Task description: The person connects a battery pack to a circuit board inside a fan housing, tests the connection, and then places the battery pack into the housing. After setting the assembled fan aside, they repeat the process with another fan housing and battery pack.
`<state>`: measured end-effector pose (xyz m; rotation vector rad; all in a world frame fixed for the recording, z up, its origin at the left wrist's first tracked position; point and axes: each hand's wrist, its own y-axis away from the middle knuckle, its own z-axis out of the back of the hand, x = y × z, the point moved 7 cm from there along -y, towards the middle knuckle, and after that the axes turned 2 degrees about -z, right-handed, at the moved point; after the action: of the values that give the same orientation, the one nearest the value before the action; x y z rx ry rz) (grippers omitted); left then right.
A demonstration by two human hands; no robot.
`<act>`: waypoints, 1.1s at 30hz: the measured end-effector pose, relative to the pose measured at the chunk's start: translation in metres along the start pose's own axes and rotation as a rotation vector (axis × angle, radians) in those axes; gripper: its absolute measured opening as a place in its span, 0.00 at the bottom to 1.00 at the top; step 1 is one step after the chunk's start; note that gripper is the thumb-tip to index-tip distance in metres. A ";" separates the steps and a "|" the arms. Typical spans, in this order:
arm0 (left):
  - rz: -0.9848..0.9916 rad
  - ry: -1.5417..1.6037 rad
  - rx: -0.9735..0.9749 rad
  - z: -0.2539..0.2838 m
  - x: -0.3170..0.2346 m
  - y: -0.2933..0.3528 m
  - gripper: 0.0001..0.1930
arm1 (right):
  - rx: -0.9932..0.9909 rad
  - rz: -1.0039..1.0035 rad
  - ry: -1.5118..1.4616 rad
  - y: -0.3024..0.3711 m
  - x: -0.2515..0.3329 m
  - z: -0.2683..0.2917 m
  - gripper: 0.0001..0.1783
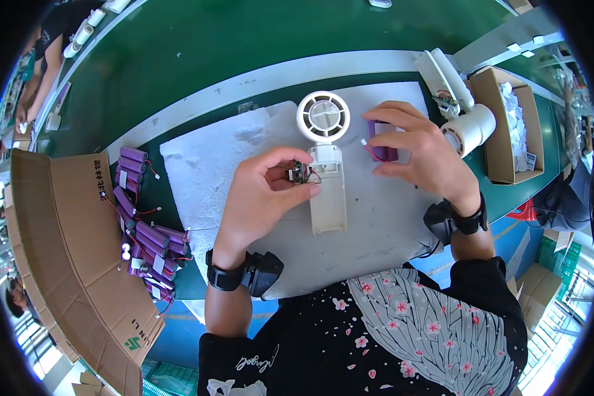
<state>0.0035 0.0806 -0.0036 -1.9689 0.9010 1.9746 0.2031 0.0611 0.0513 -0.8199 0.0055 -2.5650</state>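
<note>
A white handheld fan lies in front of me, its round grille toward the far side. Its long handle shell is open and shows the hollow inside. My left hand pinches a small circuit board with thin red wires between thumb and fingers, at the shell's left edge. To the right of the fan, my right hand curls its fingers round a purple battery pack. A small white connector on a red lead sticks out by its fingertips. Part of the pack is hidden by the fingers.
A pale foam mat covers the work area. Purple battery packs pile up at left beside a large cardboard box. At right are another white fan and a carton of white pieces. A person works at far left.
</note>
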 end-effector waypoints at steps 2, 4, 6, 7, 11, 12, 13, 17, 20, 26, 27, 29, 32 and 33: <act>0.008 0.036 0.025 -0.001 -0.001 0.000 0.16 | 0.003 0.016 0.030 -0.001 -0.001 -0.002 0.14; 0.011 0.109 0.076 -0.005 -0.001 0.000 0.16 | -0.005 0.051 -0.019 -0.003 0.001 -0.001 0.12; 0.013 0.114 0.075 -0.005 0.001 0.000 0.15 | -0.008 0.070 -0.040 -0.004 0.001 -0.001 0.11; 0.015 0.117 0.074 -0.005 0.001 0.000 0.15 | -0.069 0.045 -0.103 -0.004 -0.003 0.002 0.09; 0.003 0.084 0.068 -0.005 -0.001 0.000 0.16 | -0.139 -0.116 -0.295 -0.004 -0.009 0.005 0.05; -0.002 0.064 0.067 -0.005 -0.002 0.000 0.16 | -0.092 -0.233 -0.360 -0.003 -0.010 0.000 0.06; -0.003 0.067 0.062 -0.004 -0.001 0.000 0.16 | -0.044 -0.350 -0.425 -0.002 -0.012 -0.006 0.07; -0.013 0.129 0.061 -0.003 0.001 -0.002 0.14 | -0.130 -0.166 -0.302 -0.006 0.008 -0.005 0.10; -0.032 0.135 0.034 0.001 0.003 -0.002 0.14 | -0.170 -0.132 -0.163 -0.007 0.002 -0.005 0.11; -0.040 0.190 0.033 -0.001 0.003 -0.001 0.14 | -0.132 0.024 -0.144 -0.007 0.029 -0.014 0.14; -0.030 0.202 0.036 -0.001 0.004 -0.002 0.14 | -0.125 0.063 -0.120 -0.008 0.037 -0.019 0.14; -0.020 0.215 0.040 -0.002 0.005 -0.002 0.14 | -0.111 0.142 -0.073 -0.009 0.049 -0.029 0.15; 0.017 0.200 0.045 -0.003 0.004 -0.002 0.13 | -0.119 0.169 -0.054 -0.009 0.048 -0.037 0.15; 0.017 0.201 0.045 -0.003 0.004 -0.002 0.13 | -0.123 0.183 -0.045 -0.009 0.048 -0.039 0.15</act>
<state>0.0070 0.0792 -0.0077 -2.1698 1.0010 1.7711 0.1431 0.0441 0.0473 -0.8789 0.2165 -2.3925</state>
